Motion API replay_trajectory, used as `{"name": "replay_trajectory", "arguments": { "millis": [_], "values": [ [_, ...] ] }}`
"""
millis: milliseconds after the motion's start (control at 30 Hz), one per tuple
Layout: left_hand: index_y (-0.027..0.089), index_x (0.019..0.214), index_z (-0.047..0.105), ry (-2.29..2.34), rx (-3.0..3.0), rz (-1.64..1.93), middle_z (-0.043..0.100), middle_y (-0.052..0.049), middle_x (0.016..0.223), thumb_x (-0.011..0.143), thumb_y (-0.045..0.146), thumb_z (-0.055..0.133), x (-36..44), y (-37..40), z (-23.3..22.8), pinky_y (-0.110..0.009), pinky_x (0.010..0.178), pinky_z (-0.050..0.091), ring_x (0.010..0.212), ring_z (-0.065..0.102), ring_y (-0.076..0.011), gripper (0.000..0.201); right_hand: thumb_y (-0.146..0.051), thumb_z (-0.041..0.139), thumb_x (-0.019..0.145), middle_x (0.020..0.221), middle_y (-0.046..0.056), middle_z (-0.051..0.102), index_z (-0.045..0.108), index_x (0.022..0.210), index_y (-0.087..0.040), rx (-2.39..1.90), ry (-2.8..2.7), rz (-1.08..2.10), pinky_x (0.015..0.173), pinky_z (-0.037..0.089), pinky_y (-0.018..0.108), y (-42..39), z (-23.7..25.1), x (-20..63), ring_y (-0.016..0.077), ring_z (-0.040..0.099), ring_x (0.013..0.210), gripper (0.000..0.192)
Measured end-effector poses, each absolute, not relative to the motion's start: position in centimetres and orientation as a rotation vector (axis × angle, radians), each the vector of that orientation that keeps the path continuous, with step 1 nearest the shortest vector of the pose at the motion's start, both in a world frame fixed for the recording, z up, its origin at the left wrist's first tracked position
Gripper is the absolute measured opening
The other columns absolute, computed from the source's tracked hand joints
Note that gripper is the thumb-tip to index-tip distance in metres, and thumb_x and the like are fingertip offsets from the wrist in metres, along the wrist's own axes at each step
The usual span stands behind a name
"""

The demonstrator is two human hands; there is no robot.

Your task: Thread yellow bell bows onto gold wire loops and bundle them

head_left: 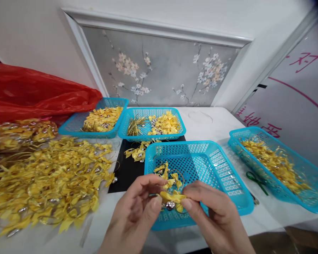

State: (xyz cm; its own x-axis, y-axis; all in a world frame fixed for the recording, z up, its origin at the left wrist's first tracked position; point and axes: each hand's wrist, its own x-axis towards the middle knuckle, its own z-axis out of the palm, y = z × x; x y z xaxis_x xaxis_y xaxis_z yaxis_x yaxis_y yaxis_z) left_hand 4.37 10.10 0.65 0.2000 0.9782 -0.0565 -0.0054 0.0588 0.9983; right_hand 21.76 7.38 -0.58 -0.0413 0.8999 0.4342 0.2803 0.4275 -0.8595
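A framed blossom panel beside a pink-lettered whiteboard.

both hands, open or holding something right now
Left hand: partly curled at the yellow bow; whether gripping cannot be told.
Right hand: closed, pinching the yellow bow.

We hold a small yellow ribbon bow with a round silver bell in the fingertips of our left hand and right hand, over a rectangular turquoise plastic basket. To our left spreads a wide heap of yellow ribbon bows, near crumpled red plastic.
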Motion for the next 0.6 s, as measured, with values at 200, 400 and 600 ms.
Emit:
{"name": "replay_trajectory", "arguments": {
  "millis": [200,400,600],
  "values": [
    [0.028,0.074,0.072,1.089,1.424,0.971,0.071,0.003,0.073,0.079,0.031,0.070,3.4,10.9,0.2,-0.016,0.062,0.052,0.069,0.064,-0.0127,0.006,-0.016,0.057,0.089,0.071,0.001,0.064,0.066,0.084,-0.019,-1.140,-1.627,0.619,0.055,0.049,0.025,7.3,-0.4,21.8,0.0139,0.060,0.064,0.011],
    [0.026,0.072,0.071,1.118,1.356,1.009,0.068,0.002,0.072,0.078,0.031,0.070,2.8,10.9,0.1,-0.017,0.061,0.050,0.069,0.062,-0.0135,0.008,-0.019,0.051,0.093,0.075,0.001,0.067,0.063,0.084,-0.020,-1.250,-1.699,0.599,0.056,0.050,0.025,7.3,-0.5,23.3,0.0142,0.063,0.066,0.015],
    [0.026,0.073,0.072,1.182,1.233,1.064,0.067,0.003,0.070,0.079,0.033,0.071,2.0,10.5,-0.3,-0.017,0.060,0.046,0.067,0.057,-0.0120,0.009,-0.024,0.047,0.095,0.075,0.001,0.066,0.064,0.084,-0.021,-1.319,-1.757,0.657,0.053,0.049,0.023,7.5,-0.7,23.0,0.0146,0.064,0.064,0.020]
  ]
}}
